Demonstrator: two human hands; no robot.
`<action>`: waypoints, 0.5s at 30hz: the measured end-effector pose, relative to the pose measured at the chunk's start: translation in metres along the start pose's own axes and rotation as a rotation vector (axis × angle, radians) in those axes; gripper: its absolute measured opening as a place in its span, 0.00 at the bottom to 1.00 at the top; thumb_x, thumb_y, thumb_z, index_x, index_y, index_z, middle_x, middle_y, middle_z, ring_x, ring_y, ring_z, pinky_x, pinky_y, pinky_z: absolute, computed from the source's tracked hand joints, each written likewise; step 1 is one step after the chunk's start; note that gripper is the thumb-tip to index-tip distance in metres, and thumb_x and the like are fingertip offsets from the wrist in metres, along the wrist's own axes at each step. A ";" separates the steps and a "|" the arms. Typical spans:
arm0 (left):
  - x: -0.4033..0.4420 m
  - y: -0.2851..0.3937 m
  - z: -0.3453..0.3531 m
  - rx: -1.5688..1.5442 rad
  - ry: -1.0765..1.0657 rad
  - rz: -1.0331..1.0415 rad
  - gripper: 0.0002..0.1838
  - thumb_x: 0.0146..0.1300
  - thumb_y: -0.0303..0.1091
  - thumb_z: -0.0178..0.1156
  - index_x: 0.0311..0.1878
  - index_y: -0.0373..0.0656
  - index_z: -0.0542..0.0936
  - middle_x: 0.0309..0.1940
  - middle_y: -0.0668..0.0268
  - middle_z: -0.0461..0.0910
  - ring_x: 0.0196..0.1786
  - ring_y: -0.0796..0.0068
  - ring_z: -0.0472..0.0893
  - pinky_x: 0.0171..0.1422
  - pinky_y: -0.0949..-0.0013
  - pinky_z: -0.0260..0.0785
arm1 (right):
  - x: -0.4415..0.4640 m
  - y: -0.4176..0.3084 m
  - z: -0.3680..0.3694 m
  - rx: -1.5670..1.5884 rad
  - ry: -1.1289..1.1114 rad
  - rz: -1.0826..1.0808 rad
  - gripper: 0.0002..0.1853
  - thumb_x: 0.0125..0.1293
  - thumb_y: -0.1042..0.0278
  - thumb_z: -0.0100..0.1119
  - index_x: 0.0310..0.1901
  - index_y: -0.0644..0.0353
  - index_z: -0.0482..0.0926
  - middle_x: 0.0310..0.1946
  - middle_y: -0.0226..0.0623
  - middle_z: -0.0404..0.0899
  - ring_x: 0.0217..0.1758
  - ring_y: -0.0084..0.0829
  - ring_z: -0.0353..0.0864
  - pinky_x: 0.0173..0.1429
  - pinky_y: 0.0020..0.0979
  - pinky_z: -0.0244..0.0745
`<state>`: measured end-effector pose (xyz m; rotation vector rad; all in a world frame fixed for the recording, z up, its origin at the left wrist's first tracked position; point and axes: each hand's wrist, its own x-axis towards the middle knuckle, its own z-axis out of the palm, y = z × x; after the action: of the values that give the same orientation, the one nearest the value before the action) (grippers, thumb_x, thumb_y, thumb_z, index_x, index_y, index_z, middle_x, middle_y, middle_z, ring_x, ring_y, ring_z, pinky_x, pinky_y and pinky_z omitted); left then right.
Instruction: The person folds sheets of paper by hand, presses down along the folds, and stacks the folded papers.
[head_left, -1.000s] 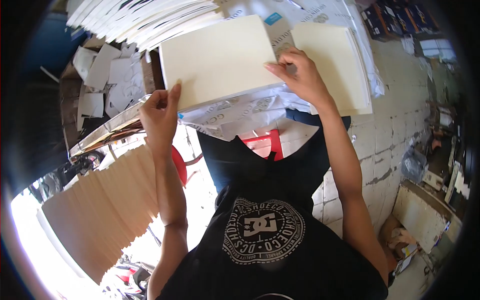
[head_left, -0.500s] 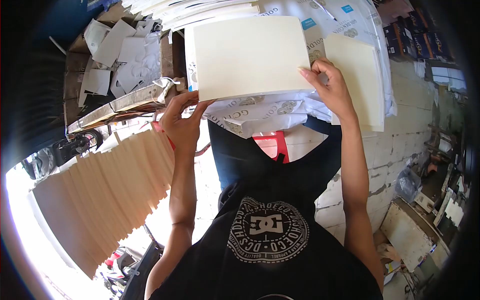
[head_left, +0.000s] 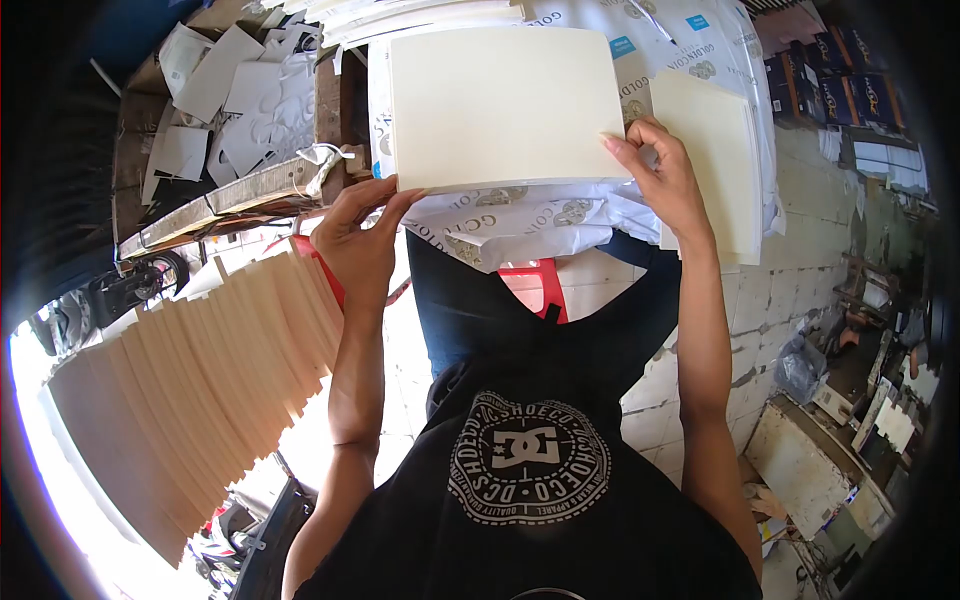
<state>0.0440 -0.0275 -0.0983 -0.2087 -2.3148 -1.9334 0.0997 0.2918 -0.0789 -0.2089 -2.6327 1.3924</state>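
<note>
I saw a broad surface wrapped in white printed paper (head_left: 670,55) at the top of my head view. At lower left stood a thick row of pale tan sheets (head_left: 200,370). Above it, a rough wooden open-topped bin (head_left: 255,190) held a jumble of white paper scraps (head_left: 218,75). The rectangular cream panel (head_left: 505,105) was over the surface, directly ahead of me, with overlapping cream sheets (head_left: 708,165) just beside it on the right. Dark blue printed boxes (head_left: 850,80) sat at upper right; I could not tell their contents. My left hand (head_left: 365,240) had its grip pinched closed on the panel's near left corner; my right hand (head_left: 668,180) pinched its right edge between thumb and curled fingers. A translucent grey plastic bag (head_left: 800,370) lay far right, its contents unclear.
</note>
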 end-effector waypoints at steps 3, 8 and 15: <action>0.000 0.002 0.000 0.018 -0.007 -0.019 0.09 0.54 0.17 0.70 0.40 0.32 0.85 0.35 0.61 0.85 0.38 0.78 0.83 0.47 0.77 0.78 | 0.000 0.000 0.000 -0.002 -0.001 0.002 0.20 0.64 0.63 0.66 0.25 0.65 0.65 0.23 0.31 0.62 0.30 0.26 0.60 0.39 0.28 0.62; -0.001 0.006 0.000 -0.026 -0.001 -0.107 0.08 0.53 0.19 0.71 0.37 0.33 0.85 0.36 0.60 0.85 0.39 0.79 0.83 0.47 0.77 0.78 | -0.001 -0.002 0.000 -0.009 -0.004 0.015 0.21 0.64 0.62 0.66 0.25 0.65 0.65 0.24 0.31 0.62 0.30 0.26 0.60 0.40 0.29 0.62; -0.001 0.007 -0.002 -0.146 -0.016 -0.167 0.08 0.56 0.18 0.69 0.41 0.32 0.85 0.36 0.61 0.85 0.40 0.79 0.83 0.48 0.77 0.77 | -0.001 -0.003 -0.002 -0.027 -0.020 0.034 0.21 0.63 0.59 0.67 0.25 0.64 0.66 0.24 0.31 0.64 0.30 0.26 0.62 0.40 0.29 0.63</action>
<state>0.0465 -0.0278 -0.0911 -0.0447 -2.2671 -2.1898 0.1006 0.2920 -0.0757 -0.2454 -2.6777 1.3763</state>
